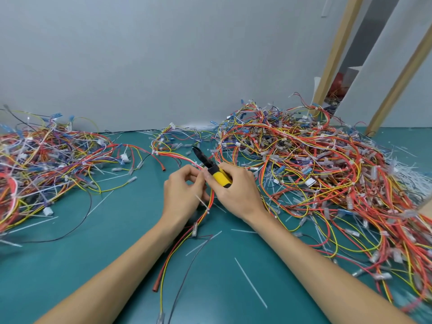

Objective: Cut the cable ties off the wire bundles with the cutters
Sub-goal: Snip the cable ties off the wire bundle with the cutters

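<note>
One wire pile lies at nine o'clock. In the middle the left hand pinches a red-yellow wire bundle, maybe by its white cable tie. Right beside, the right hand grips the yellow cutters. A bigger pile fills three o'clock.

A teal desk meets a plain grey wall. At the right stand two slanted wooden beams, with a red object between them.
</note>
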`<state>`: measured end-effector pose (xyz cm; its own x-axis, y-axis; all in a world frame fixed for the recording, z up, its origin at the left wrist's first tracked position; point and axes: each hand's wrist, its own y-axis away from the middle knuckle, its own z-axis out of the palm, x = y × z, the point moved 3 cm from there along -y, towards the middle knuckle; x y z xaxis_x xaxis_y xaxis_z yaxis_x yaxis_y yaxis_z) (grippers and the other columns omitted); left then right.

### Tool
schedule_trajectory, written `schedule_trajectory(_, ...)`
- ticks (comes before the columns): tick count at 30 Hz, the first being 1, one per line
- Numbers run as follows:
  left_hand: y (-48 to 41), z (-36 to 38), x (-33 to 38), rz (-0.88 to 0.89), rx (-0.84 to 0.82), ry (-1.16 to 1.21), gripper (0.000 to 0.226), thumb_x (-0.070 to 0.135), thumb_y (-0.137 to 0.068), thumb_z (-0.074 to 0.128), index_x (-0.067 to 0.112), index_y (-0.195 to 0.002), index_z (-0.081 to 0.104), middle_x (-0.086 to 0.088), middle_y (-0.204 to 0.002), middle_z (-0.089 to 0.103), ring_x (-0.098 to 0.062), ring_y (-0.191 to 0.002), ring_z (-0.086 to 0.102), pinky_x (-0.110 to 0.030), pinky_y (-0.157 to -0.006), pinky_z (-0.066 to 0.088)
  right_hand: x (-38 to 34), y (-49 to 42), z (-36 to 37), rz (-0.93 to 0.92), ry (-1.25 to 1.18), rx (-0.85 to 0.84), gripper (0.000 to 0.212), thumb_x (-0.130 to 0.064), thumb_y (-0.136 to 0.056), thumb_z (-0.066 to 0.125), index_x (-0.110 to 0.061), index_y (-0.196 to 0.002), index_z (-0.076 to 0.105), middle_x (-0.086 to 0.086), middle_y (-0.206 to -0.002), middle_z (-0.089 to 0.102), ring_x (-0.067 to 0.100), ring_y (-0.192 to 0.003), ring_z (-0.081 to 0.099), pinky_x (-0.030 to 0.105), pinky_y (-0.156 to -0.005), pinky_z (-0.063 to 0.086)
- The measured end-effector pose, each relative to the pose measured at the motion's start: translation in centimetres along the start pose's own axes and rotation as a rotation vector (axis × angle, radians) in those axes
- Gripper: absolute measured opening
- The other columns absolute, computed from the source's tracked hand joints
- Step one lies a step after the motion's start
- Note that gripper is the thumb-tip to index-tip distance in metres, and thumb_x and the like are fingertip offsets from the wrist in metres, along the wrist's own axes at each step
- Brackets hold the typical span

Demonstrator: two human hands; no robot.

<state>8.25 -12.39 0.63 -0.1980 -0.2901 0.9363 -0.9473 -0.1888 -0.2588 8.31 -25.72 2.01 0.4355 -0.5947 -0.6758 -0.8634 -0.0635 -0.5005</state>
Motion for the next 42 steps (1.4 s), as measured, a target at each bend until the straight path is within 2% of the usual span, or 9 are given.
schedule_trajectory(5, -0.4, -1.1, 0.0, 0.075, 0.105, -0.054, 0.023, 0.019, -0.091, 0.059, 0.025, -0.069, 0.059, 0.009, -0.063, 0.061, -0.019, -0.051, 0.065, -0.029, -0.054, 0.049, -0.1, -0.1, 0.2, -0.039, 0.063, -0.063, 0.03, -0.041, -0.087, 0.069, -0.02, -0.069, 0.056, -0.004, -0.056, 0.049, 0.019, -0.059, 0.045, 0.033, -0.058, 0.036)
schedule_trajectory(9, -0.4, -1.6, -0.2, 0.024, 0.066, -0.069, 0.025, 0.01, -0.09, 0.056, 0.028, -0.075, 0.064, 0.003, -0.068, 0.066, -0.008, -0.045, 0.061, -0.017, -0.045, 0.043, -0.2, 0.0, 0.7, -0.066, 0.133, -0.149, 0.016, -0.038, -0.084, 0.071, -0.03, -0.076, 0.06, -0.004, -0.062, 0.057, 0.021, -0.064, 0.05, 0.033, -0.065, 0.042)
schedule_trajectory(14, 0.4, -1.2, 0.2, 0.029, -0.101, -0.034, 0.026, 0.013, -0.098, 0.047, 0.024, -0.078, 0.059, 0.008, -0.058, 0.064, -0.007, -0.043, 0.061, -0.015, -0.046, 0.045, 0.4, -0.3, 0.6, -0.024, 0.056, -0.097, 0.024, -0.031, -0.082, 0.072, -0.015, -0.07, 0.059, -0.002, -0.055, 0.05, 0.016, -0.057, 0.044, 0.033, -0.058, 0.038)
schedule_trajectory(17, 1.2, -0.6, 0.3, -0.125, -0.271, 0.223, 0.018, 0.009, -0.102, 0.041, 0.011, -0.099, 0.059, 0.002, -0.054, 0.064, -0.015, -0.049, 0.067, -0.019, -0.05, 0.052, 0.8, -0.5, 0.5, 0.022, -0.025, -0.068, 0.025, -0.025, -0.084, 0.071, -0.01, -0.068, 0.058, 0.0, -0.054, 0.049, 0.014, -0.054, 0.042, 0.031, -0.055, 0.036)
schedule_trajectory(20, 2.1, -0.8, 0.2, -0.139, -0.479, 0.305, 0.021, 0.006, -0.1, 0.048, 0.013, -0.118, 0.054, -0.007, -0.071, 0.072, -0.024, -0.064, 0.071, -0.025, -0.06, 0.056, 1.3, -0.7, 0.4, 0.087, -0.108, -0.051, 0.025, -0.026, -0.086, 0.072, -0.005, -0.075, 0.063, 0.014, -0.063, 0.057, 0.021, -0.059, 0.046, 0.04, -0.059, 0.041)
schedule_trajectory(23, 2.4, -1.8, 0.0, -0.113, -0.591, 0.282, 0.027, -0.005, -0.094, 0.053, 0.014, -0.114, 0.054, -0.011, -0.086, 0.075, -0.023, -0.072, 0.071, -0.025, -0.066, 0.056, 1.4, -0.8, 0.3, 0.107, -0.171, -0.023, 0.026, -0.029, -0.085, 0.072, -0.005, -0.077, 0.065, 0.018, -0.067, 0.059, 0.024, -0.06, 0.047, 0.04, -0.061, 0.042)
schedule_trajectory(27, 2.3, -2.3, -0.2, -0.181, -0.727, 0.301, 0.018, 0.002, -0.093, 0.06, 0.0, -0.111, 0.059, -0.015, -0.095, 0.075, -0.024, -0.082, 0.071, -0.029, -0.077, 0.057, 1.7, -0.8, 0.4, 0.133, -0.222, 0.007, 0.038, -0.034, -0.082, 0.069, 0.003, -0.077, 0.06, 0.005, -0.056, 0.043, 0.015, -0.057, 0.036, 0.034, -0.058, 0.032)
schedule_trajectory(33, 2.3, -2.9, -0.3, -0.257, -0.886, 0.38, 0.022, 0.004, -0.092, 0.062, -0.001, -0.114, 0.062, -0.013, -0.101, 0.074, -0.02, -0.082, 0.073, -0.022, -0.071, 0.058, 2.0, -1.0, 0.3, 0.218, -0.332, 0.044, 0.022, -0.038, -0.08, 0.067, -0.027, -0.061, 0.062, -0.007, -0.051, 0.047, 0.017, -0.057, 0.043, 0.032, -0.06, 0.036)
schedule_trajectory(42, 1.7, -3.3, -0.6, -0.162, -0.75, 0.455, 0.02, 0.0, -0.094, 0.055, 0.006, -0.11, 0.063, -0.004, -0.088, 0.072, -0.01, -0.071, 0.066, -0.014, -0.065, 0.05, 2.1, -0.9, 0.3, 0.277, -0.532, 0.086, 0.034, -0.037, -0.089, 0.063, -0.003, -0.087, 0.067, 0.002, -0.069, 0.064, 0.015, -0.061, 0.056, 0.032, -0.061, 0.046)
